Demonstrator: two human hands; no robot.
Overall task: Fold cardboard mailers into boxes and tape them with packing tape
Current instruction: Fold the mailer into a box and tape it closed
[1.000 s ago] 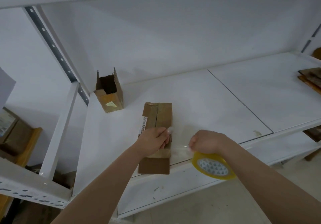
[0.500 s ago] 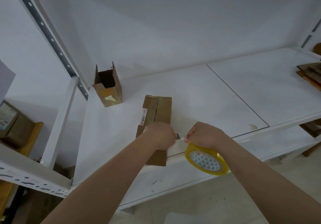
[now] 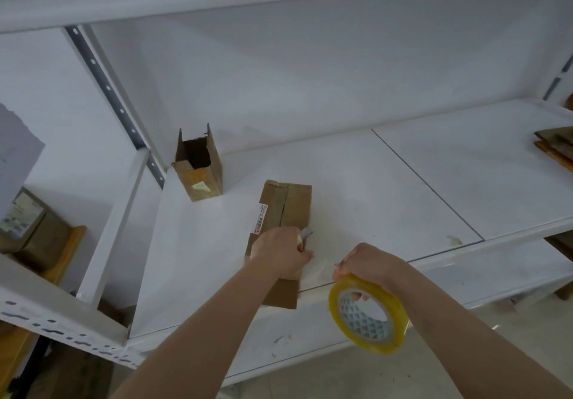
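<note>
A brown cardboard box lies flat on the white shelf, its near end over the front edge. My left hand rests on the box with fingers curled round a small grey cutter that pokes out to the right. My right hand grips a yellow roll of packing tape just off the shelf's front edge. A clear strip of tape stretches from the box to the roll.
A second cardboard box stands upright with its top open at the shelf's back left. Flat cardboard pieces lie at the far right. More boxes sit left of the white shelf post.
My left hand went from pressing the tape on the box to holding the cutter by the strip. My right hand drew the roll away to the right, lengthening the strip.
</note>
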